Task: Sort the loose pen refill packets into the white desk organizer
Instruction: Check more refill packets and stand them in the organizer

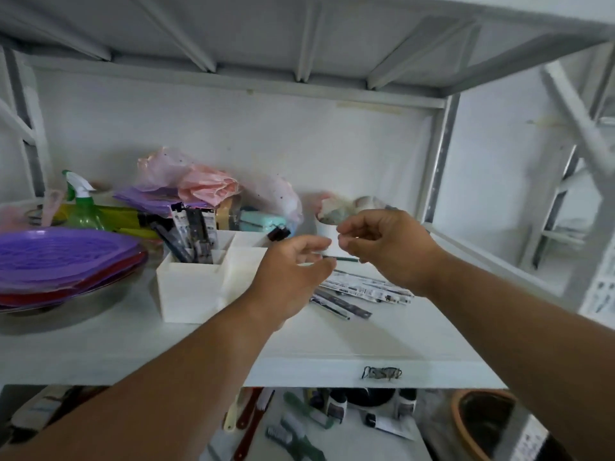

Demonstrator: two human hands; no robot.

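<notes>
White organizer (189, 287) is sitting on the shelf (366, 344), loose refill packets (362, 289) lying just right of it. The right hand (389, 247) is pinching a thin dark refill (346, 259); the left hand (293, 277) is hovering with relaxed fingers. Keeping it upright should help when dropping it into a free compartment.

Both forearms are bare from the near edge of the view to the wrists, with no sleeve showing. The left hand (293, 274) and right hand (389, 247) wear no gloves, rings or watch.

Shelf (366, 341): organizer (189, 291), packets (362, 291), plates (63, 261).
</notes>
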